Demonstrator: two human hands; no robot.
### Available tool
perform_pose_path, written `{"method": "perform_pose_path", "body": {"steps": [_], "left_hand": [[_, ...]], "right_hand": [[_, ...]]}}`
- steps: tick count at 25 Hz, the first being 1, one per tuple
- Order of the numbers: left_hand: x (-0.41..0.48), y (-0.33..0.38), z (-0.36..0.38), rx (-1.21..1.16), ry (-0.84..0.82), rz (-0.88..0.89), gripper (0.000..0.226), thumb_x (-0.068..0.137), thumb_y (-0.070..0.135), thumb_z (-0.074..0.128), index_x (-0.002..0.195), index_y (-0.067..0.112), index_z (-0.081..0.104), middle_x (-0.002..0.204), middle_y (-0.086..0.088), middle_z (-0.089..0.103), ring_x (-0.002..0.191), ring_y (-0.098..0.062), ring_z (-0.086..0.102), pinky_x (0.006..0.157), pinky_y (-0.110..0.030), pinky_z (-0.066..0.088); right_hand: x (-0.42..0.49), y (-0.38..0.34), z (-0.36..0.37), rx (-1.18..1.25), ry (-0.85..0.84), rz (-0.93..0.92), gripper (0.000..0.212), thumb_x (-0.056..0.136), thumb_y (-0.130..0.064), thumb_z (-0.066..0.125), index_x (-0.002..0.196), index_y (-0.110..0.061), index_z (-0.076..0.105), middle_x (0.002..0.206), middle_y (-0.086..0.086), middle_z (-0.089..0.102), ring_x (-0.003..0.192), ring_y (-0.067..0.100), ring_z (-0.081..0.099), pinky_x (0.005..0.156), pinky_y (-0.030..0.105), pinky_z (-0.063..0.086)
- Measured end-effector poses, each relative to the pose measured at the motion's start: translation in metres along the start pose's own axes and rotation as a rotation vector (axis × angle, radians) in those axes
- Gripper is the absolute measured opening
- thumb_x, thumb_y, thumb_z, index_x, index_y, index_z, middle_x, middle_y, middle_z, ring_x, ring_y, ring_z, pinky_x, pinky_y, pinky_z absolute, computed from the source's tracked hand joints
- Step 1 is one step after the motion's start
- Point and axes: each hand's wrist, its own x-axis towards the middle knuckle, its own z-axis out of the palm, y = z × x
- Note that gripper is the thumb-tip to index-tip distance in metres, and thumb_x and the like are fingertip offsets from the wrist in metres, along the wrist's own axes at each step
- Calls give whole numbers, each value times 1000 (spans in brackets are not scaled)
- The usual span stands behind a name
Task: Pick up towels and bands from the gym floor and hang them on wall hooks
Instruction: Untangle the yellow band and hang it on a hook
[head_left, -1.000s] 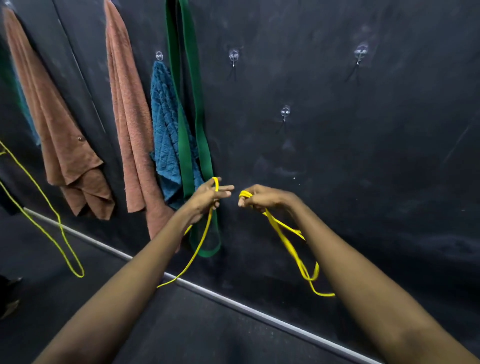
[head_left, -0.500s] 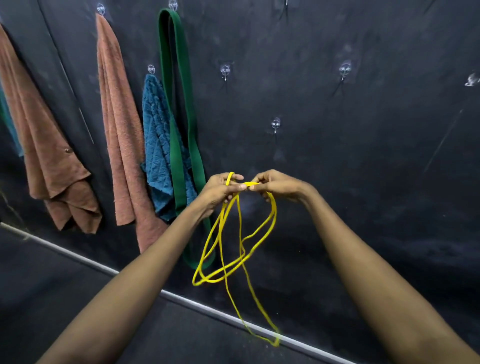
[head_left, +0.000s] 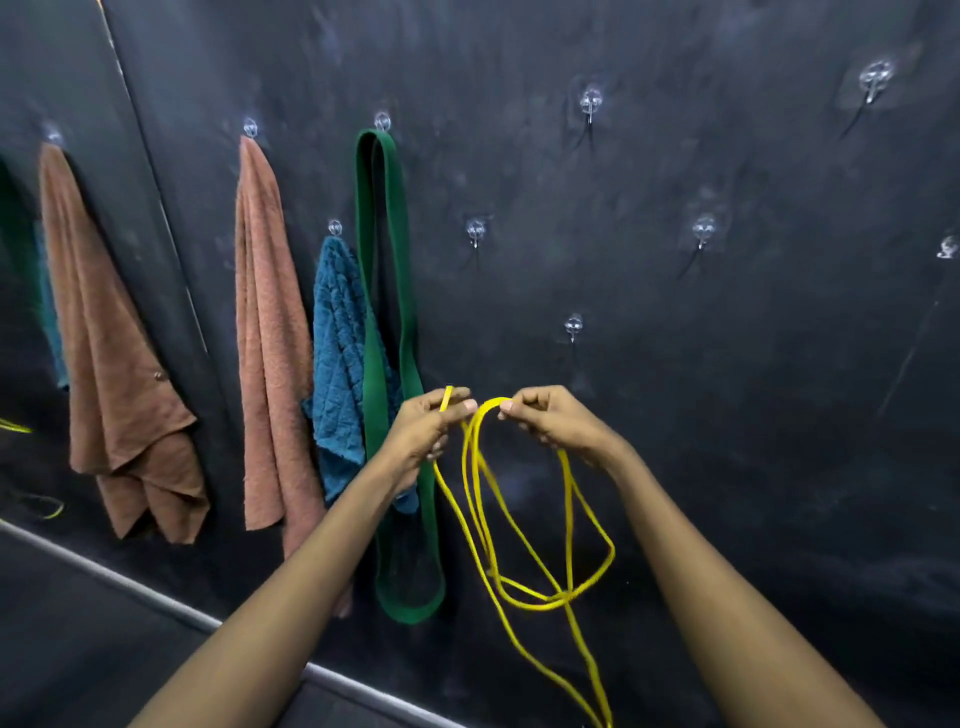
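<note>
A thin yellow band hangs in several loops below my two hands, in front of a dark wall. My left hand pinches one folded end of it. My right hand pinches the top of another loop, close beside the left. On the wall to the left hang a green band, a blue towel and two brown towels, each from a clear hook. A bare hook is just above my right hand.
Several more bare clear hooks dot the wall above and to the right. A pale strip runs along the foot of the wall. A mirror-like panel stands at far left.
My hands came together and gathered the yellow band into loops, then stayed close. The view has tilted upward, so more hooks and the tops of the hung items show.
</note>
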Motion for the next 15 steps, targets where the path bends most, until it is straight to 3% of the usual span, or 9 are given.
{"method": "perform_pose_path", "body": {"steps": [4,6,10,12,15], "left_hand": [[26,16,-18,-101,336,17,23,94,22,60,114,14,51,95,-5,73,29,-5,28,34,-12,19],[40,32,-28,-203,401,76,13,97,20,51,108,16,46,104,-9,73,30,-7,31,35,-12,20],[57,64,-37,-374,186,53,20,96,22,49,114,15,55,112,-7,72,32,-6,29,32,-15,18],[64,73,-32,-310,76,89,26,96,24,51,116,12,62,117,-5,71,32,-4,28,31,-15,17],[80,88,-21,-138,73,212,31,92,31,63,117,12,68,113,2,72,32,-4,27,33,-14,16]], "right_hand": [[22,-29,-13,-368,270,-72,25,88,-44,68,82,-21,75,51,-11,45,49,2,37,48,17,31],[36,-48,-26,-366,391,-100,25,89,-43,67,82,-20,76,55,-9,46,49,3,37,46,17,30],[67,-88,-43,171,192,-146,25,96,-32,62,98,-11,75,64,-4,42,43,6,25,42,19,13],[92,-101,-48,31,228,-214,26,94,-36,64,96,-13,76,61,-7,43,43,5,28,42,20,18],[131,-112,-50,-253,397,-302,25,89,-45,66,92,-22,77,55,-12,52,49,1,42,52,22,32]]}}
